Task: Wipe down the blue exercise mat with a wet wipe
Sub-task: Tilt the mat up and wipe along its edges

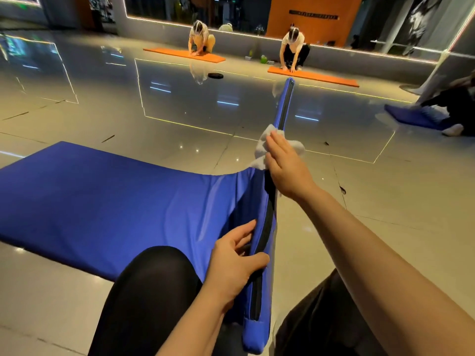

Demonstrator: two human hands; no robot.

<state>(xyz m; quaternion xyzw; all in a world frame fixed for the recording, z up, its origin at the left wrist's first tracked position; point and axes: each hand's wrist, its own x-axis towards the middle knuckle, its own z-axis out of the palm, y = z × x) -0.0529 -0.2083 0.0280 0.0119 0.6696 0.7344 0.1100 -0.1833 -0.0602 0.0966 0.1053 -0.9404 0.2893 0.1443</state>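
The blue exercise mat [102,199] lies on the glossy floor with its right long edge lifted upright, showing a black zipper strip along that edge. My left hand [236,260] grips the raised edge near me, thumb over the zipper side and fingers on the blue face. Farther along the same edge, my right hand [285,165] presses a crumpled white wet wipe [270,145] against the edge, fingers fairly straight. Beyond the wipe the edge runs on to its far corner.
My knees in black trousers [154,283] frame the mat's near end. Two people kneel on orange mats [185,53] by the far mirror wall. A black disc [215,75] lies on the floor. A person sits at the right on another blue mat [416,116].
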